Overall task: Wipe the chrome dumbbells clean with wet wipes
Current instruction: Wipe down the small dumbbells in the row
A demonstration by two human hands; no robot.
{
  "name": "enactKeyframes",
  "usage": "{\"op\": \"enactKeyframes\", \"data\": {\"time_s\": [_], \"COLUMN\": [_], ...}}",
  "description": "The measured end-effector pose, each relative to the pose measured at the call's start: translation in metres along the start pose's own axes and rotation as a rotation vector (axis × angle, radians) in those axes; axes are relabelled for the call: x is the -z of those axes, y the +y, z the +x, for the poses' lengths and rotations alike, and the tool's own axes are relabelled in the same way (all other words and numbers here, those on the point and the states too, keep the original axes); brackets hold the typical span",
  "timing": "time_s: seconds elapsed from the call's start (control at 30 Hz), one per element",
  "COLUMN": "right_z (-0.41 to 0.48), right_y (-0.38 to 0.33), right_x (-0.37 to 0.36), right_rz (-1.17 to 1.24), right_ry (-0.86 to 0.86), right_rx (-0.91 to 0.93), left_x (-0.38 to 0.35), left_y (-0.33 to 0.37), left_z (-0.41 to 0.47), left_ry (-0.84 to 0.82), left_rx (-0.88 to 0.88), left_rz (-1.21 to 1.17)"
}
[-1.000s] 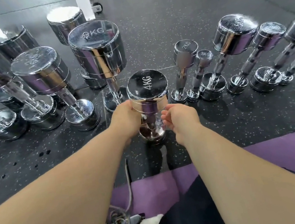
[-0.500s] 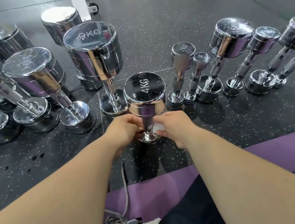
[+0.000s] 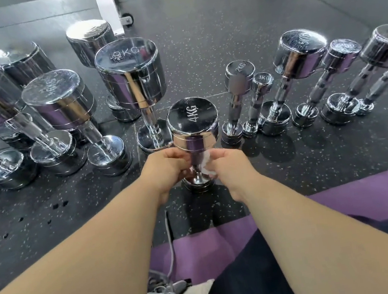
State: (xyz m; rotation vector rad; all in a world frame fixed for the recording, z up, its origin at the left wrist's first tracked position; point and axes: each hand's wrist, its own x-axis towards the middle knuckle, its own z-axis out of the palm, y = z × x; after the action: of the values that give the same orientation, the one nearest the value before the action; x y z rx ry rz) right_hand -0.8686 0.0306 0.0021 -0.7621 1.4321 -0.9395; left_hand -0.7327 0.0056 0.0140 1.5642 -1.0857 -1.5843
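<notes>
Chrome, solid and stiff, the 4KG dumbbell (image 3: 193, 119) stands on end on the rubber floor (image 3: 221, 30), just ahead of the purple mat (image 3: 369, 194), with other dumbbells (image 3: 129, 81) upright to either side. The left hand (image 3: 165, 165) curls round its thin handle to steady it; the right hand (image 3: 230, 164) pinches a white wipe (image 3: 206, 161) against the handle's other side. It is likely heavy for its size, slick where wet and tippy upright, so the handle looks the safest hold, not the smooth heads. The wipe is soft and limp. No wipe pack or other container shows.
</notes>
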Motion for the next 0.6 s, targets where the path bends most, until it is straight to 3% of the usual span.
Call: {"op": "enactKeyframes", "data": {"time_s": [0.13, 0.3, 0.47, 0.6], "right_z": [0.000, -0.004, -0.007, -0.010], "right_y": [0.000, -0.003, 0.003, -0.004], "right_x": [-0.005, 0.000, -0.011, -0.014], "right_rz": [-0.297, -0.053, -0.366, -0.086], "right_ry": [0.049, 0.127, 0.086, 0.176], "right_rx": [0.105, 0.075, 0.107, 0.070], "left_x": [0.001, 0.002, 0.005, 0.009], "left_y": [-0.012, -0.016, -0.014, -0.011], "left_z": [0.004, 0.006, 0.003, -0.003], "left_ry": [-0.003, 0.041, 0.028, -0.093], "left_rx": [0.028, 0.030, 0.035, 0.119], "left_rz": [0.167, 0.200, 0.260, 0.165]}}
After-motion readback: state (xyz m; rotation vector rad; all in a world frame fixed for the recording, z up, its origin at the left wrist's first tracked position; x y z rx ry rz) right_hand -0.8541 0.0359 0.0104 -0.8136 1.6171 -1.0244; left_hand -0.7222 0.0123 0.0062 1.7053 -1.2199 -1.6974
